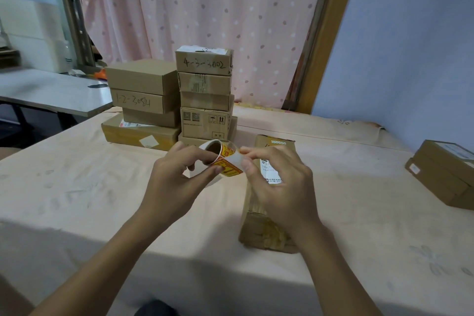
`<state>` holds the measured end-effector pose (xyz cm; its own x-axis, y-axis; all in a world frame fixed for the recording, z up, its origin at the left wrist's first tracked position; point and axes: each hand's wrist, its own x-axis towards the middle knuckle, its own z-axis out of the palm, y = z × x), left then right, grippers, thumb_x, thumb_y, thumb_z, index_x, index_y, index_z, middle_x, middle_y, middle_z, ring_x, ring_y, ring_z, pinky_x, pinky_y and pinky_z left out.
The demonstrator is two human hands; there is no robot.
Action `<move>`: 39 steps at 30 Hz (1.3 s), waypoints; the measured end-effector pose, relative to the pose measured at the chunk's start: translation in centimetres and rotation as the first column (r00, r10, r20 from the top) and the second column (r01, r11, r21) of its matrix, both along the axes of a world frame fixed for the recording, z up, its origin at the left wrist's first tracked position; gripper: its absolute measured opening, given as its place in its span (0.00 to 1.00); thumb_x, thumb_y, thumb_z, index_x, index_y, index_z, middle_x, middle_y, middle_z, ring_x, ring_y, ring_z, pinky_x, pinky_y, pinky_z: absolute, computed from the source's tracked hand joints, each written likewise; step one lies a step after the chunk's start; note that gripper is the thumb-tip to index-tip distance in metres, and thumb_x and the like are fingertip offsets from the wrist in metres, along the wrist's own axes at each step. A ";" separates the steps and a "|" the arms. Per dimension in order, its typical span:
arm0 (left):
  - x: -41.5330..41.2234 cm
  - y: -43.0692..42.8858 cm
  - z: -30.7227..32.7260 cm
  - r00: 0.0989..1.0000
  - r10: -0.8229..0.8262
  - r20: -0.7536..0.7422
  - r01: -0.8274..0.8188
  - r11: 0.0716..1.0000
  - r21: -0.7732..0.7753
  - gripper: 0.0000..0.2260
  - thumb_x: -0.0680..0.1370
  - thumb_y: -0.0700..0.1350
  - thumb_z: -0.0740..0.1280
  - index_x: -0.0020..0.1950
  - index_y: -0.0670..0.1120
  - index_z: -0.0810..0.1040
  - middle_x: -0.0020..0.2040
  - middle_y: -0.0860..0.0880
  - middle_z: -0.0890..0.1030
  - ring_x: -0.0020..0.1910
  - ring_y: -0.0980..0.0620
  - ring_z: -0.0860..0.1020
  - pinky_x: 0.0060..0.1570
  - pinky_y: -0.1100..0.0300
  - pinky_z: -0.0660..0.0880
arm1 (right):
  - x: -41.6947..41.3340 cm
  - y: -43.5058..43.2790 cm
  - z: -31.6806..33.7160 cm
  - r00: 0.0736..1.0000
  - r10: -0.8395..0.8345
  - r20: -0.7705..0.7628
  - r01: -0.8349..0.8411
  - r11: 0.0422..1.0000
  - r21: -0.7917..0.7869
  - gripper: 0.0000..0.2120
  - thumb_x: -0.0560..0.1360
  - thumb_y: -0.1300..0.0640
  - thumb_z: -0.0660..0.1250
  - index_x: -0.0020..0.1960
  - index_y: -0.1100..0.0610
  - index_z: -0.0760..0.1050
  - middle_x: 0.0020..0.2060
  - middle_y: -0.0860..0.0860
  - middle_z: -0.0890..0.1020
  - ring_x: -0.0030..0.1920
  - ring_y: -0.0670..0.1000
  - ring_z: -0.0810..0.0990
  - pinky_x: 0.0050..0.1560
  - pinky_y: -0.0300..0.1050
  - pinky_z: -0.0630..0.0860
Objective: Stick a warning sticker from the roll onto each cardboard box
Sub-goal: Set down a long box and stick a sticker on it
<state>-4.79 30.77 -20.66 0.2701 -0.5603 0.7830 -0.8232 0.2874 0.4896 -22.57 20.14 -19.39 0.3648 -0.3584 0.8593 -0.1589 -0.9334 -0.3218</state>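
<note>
Head view: left hand (177, 174) gripped sticker roll (218, 152), fingers curled round it, held near long box (264, 226) on table (102, 200), prob. so the sticker goes straight on. Right hand (277, 177) pinched loose strip end (237, 159) w/ thumb + forefinger, likely peeling. Stacked boxes (205, 100) behind read "4-3-3002" and "1-2-3084".

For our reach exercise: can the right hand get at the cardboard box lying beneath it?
Probably yes: the cardboard box lies beneath the right hand, nothing between, though that hand pinches the sticker strip.
</note>
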 end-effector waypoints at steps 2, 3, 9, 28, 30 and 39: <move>0.4 0.0 -0.2 1.000 0.013 0.011 -0.013 1.000 0.013 0.09 0.74 0.50 0.71 0.53 0.50 0.84 0.47 0.68 0.77 0.45 0.56 0.73 0.38 0.72 0.68 | -0.2 -0.6 0.1 1.000 -0.009 0.015 0.009 1.000 0.004 0.04 0.78 0.54 0.72 0.50 0.54 0.83 0.51 0.45 0.85 0.53 0.46 0.80 0.49 0.48 0.80; 0.6 -0.1 -0.3 1.000 0.018 0.019 -0.018 1.000 0.020 0.09 0.74 0.50 0.72 0.53 0.50 0.84 0.48 0.69 0.77 0.45 0.56 0.73 0.38 0.73 0.68 | -0.4 -0.9 0.1 0.999 -0.027 0.019 0.027 0.999 0.020 0.04 0.77 0.54 0.72 0.49 0.53 0.83 0.49 0.45 0.84 0.51 0.45 0.79 0.48 0.45 0.79; 2.6 -1.2 -2.1 0.994 0.089 0.070 -0.095 0.991 0.091 0.10 0.73 0.40 0.77 0.52 0.47 0.85 0.46 0.69 0.75 0.43 0.55 0.72 0.36 0.70 0.68 | -1.7 -2.3 0.1 0.997 -0.029 0.072 0.003 0.940 0.342 0.02 0.78 0.54 0.73 0.47 0.49 0.84 0.40 0.40 0.83 0.43 0.47 0.80 0.40 0.40 0.77; 5.4 -5.1 -10.3 0.980 0.097 0.172 -0.168 0.867 0.469 0.09 0.73 0.36 0.74 0.51 0.46 0.84 0.46 0.54 0.82 0.48 0.50 0.76 0.40 0.65 0.67 | -6.6 -7.2 -2.4 0.982 0.062 0.178 -0.183 0.543 0.820 0.04 0.77 0.62 0.72 0.52 0.57 0.81 0.46 0.53 0.87 0.45 0.45 0.85 0.44 0.36 0.79; 5.2 -4.9 -10.0 0.981 0.103 0.165 -0.168 0.872 0.460 0.10 0.73 0.36 0.74 0.51 0.47 0.84 0.45 0.58 0.80 0.48 0.51 0.75 0.41 0.64 0.69 | -6.6 -7.6 -2.8 0.987 0.090 0.134 -0.161 0.503 0.849 0.06 0.77 0.63 0.73 0.52 0.57 0.81 0.48 0.55 0.86 0.46 0.47 0.86 0.44 0.38 0.80; 4.4 -4.4 -9.8 0.978 0.052 0.200 -0.129 0.908 0.398 0.11 0.73 0.37 0.76 0.52 0.48 0.83 0.49 0.57 0.81 0.48 0.52 0.74 0.44 0.68 0.68 | -6.4 -7.8 -3.8 0.960 -0.001 -0.281 0.187 0.748 0.637 0.07 0.77 0.56 0.74 0.54 0.51 0.80 0.52 0.45 0.82 0.45 0.38 0.80 0.36 0.29 0.75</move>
